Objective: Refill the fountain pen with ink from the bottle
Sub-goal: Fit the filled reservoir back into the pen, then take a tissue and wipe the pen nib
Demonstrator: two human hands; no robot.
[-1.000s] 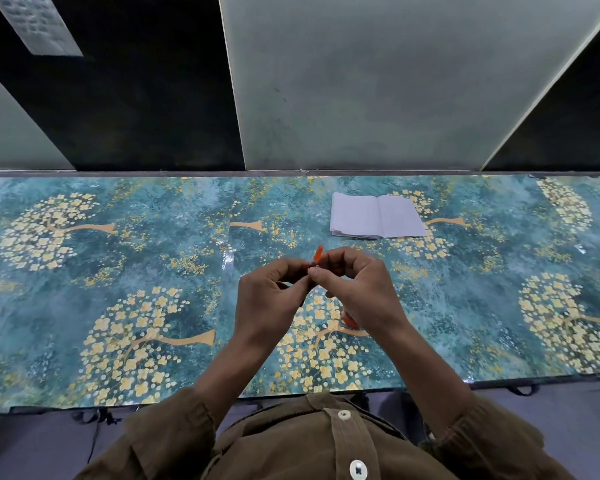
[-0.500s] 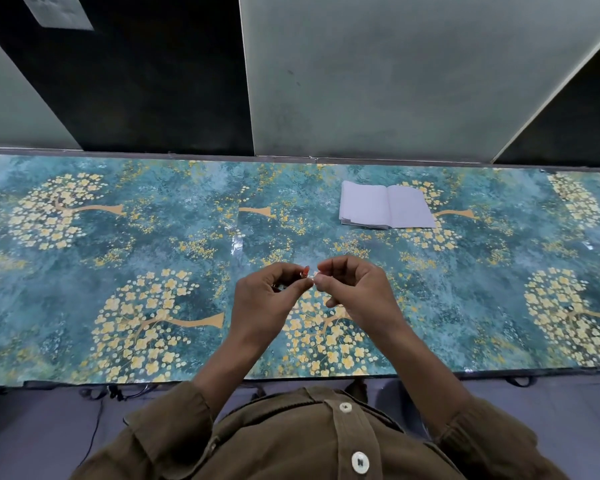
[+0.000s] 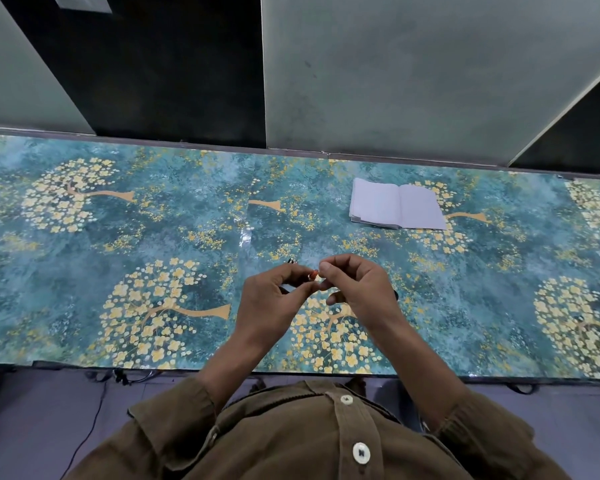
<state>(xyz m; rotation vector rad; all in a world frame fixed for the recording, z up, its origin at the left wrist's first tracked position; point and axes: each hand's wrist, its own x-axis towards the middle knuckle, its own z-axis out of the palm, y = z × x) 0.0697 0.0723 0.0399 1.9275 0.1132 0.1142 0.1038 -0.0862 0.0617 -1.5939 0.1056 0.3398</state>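
Open notebook (image 3: 397,207), plain white pages, lies flat on glossy floral surface (image 3: 153,237), far right. Left hand (image 3: 271,303) and right hand (image 3: 357,289) pinch small orange pen (image 3: 314,274) between fingertips, mostly hidden.

Both hands, left hand (image 3: 271,299) and right hand (image 3: 359,292), pinch an orange pen (image 3: 314,274).

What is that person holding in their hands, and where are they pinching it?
A small orange pen, pinched between both hands' fingers, left hand and right hand. Mostly hidden, so which part cannot be told.
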